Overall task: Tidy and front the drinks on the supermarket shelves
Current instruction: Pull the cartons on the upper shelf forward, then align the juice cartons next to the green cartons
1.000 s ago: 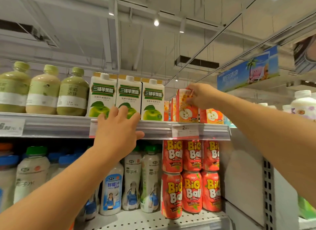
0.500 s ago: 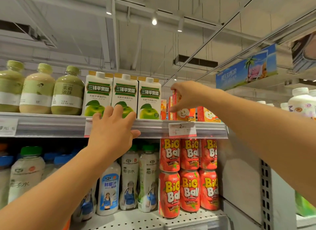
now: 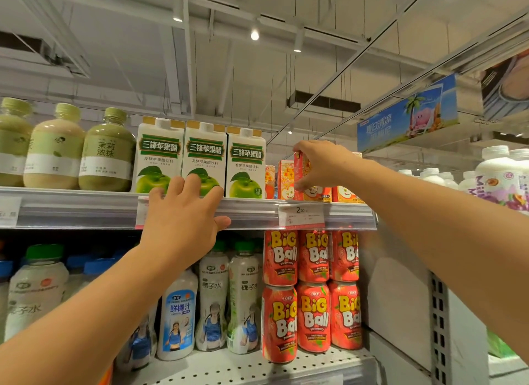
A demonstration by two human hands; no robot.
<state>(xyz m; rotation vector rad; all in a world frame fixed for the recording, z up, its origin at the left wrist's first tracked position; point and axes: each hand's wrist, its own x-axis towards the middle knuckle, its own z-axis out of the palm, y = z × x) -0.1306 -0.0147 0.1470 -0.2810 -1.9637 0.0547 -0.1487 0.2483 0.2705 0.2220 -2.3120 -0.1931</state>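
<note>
right hand [image 3: 323, 164], right of centre in the frame, grasps a small orange carton [image 3: 300, 170] from above, fingers curled over its top and thumb at its lower side; the carton stands on the top shelf [image 3: 86, 210] among other orange cartons [image 3: 284, 180], just right of three apple cartons [image 3: 204, 158]. left hand [image 3: 183, 215], at centre, lies flat with fingers straight on the shelf's front rail, fingertips over the base of the middle apple carton, thumb under the rail, gripping nothing. green bottles [image 3: 107, 152] stand at upper left. a price tag [image 3: 300, 215] sits on the rail below the held carton. below it, red cans [image 3: 313, 290] are stacked two high, white bottles [image 3: 213, 296] to their left.
</note>
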